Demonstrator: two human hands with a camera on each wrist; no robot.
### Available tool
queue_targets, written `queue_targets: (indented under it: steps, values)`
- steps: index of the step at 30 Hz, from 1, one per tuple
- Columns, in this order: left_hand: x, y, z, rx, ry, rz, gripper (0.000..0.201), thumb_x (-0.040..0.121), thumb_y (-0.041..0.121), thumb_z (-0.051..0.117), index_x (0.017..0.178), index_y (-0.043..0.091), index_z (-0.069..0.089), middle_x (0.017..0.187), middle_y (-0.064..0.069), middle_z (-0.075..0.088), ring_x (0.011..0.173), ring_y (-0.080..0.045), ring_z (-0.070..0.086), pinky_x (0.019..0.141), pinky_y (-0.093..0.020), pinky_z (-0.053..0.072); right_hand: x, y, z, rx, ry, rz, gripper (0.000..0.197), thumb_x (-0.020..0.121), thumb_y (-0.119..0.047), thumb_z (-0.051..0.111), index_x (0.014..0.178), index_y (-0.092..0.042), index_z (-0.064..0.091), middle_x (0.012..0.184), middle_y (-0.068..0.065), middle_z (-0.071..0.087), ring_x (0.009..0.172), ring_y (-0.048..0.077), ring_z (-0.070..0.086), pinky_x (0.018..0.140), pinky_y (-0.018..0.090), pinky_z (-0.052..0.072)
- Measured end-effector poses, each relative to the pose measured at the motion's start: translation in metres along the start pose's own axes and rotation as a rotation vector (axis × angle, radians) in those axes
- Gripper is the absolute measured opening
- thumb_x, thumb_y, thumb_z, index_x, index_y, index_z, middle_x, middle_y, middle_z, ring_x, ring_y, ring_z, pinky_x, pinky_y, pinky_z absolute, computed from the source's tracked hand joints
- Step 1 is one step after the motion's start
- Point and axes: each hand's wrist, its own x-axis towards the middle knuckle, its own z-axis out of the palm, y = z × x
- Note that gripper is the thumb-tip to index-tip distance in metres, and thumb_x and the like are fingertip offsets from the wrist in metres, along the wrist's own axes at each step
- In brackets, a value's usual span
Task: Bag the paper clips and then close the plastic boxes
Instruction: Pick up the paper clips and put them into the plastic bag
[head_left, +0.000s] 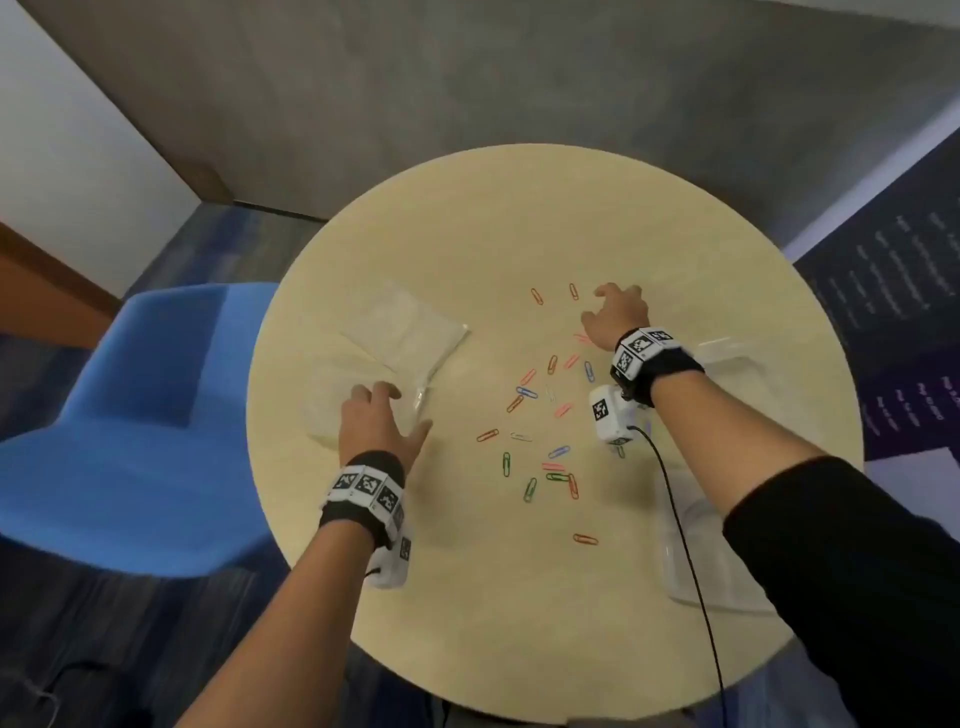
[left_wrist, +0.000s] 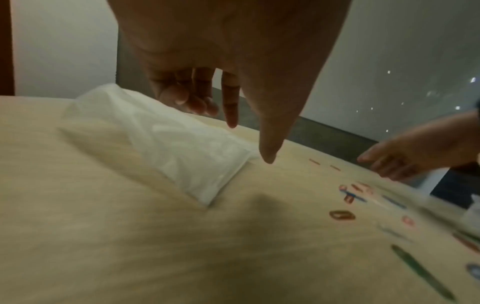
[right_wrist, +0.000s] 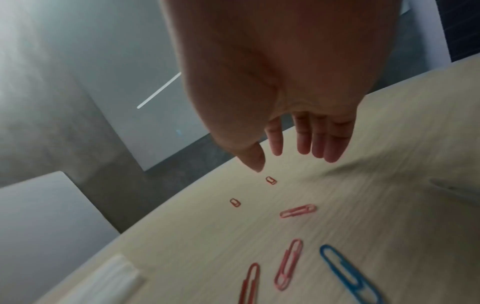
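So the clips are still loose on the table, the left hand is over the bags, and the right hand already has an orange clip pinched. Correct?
Not quite. The right hand pinches nothing: the right wrist view shows its fingers straight above the table, short of the orange clip. The rest holds: clips lie loose, and the left hand is over the bags.

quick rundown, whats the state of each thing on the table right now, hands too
left hand: open, fingers spread, over the bags, holding nothing
right hand: open, reaching near the far clips, holding nothing
plastic bags: lying flat in a stack, no clips visible inside
paper clips: loose, scattered over the table, none bagged
far plastic box: clear, blurred; open or closed hard to tell
near plastic box: clear, looks open and empty, partly hidden by the arm
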Motion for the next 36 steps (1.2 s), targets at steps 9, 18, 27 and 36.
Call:
queue_targets:
  steps: [9, 18, 27, 36]
  values:
    - [0.003, -0.022, 0.01, -0.101, -0.062, -0.088, 0.019, 0.09, 0.013, 0.063, 0.1, 0.007, 0.077, 0.107, -0.011, 0.07, 0.101, -0.029, 0.064, 0.09, -0.033, 0.05, 0.019, -0.028, 0.052, -0.315, -0.153, -0.253, 0.055, 0.099, -0.015, 0.036, 0.152, -0.014, 0.022, 0.161, 0.016, 0.009, 0.146, 0.034, 0.014, 0.116, 0.047, 0.023]
    - [-0.01, -0.026, -0.028, -0.434, -0.13, -0.132, 0.018, 0.089, 0.027, 0.068, 0.102, 0.018, 0.078, 0.091, 0.003, 0.072, 0.084, -0.014, 0.066, 0.078, -0.023, 0.049, -0.083, -0.001, 0.06, -0.389, -0.341, -0.647, 0.054, 0.103, -0.028, 0.032, 0.154, -0.015, 0.018, 0.163, 0.011, 0.008, 0.149, 0.031, 0.009, 0.119, 0.041, 0.016]
    - [-0.033, -0.016, -0.029, -0.481, -0.15, -0.076, 0.016, 0.087, 0.022, 0.071, 0.1, 0.015, 0.079, 0.083, 0.001, 0.074, 0.072, -0.003, 0.067, 0.07, -0.015, 0.051, -0.143, 0.013, 0.086, -0.502, -0.119, -0.771, 0.035, 0.09, 0.006, 0.047, 0.122, -0.004, 0.06, 0.124, 0.013, 0.056, 0.113, 0.027, 0.051, 0.093, 0.032, 0.048]
    - [-0.044, 0.009, -0.018, -0.456, -0.263, -0.023, 0.015, 0.086, 0.024, 0.07, 0.098, 0.019, 0.079, 0.088, 0.001, 0.076, 0.074, -0.013, 0.071, 0.079, -0.029, 0.059, -0.134, -0.013, 0.07, -0.563, -0.144, -0.666, 0.019, 0.088, 0.007, 0.049, 0.089, -0.001, 0.067, 0.095, 0.017, 0.066, 0.086, 0.031, 0.064, 0.069, 0.034, 0.046]
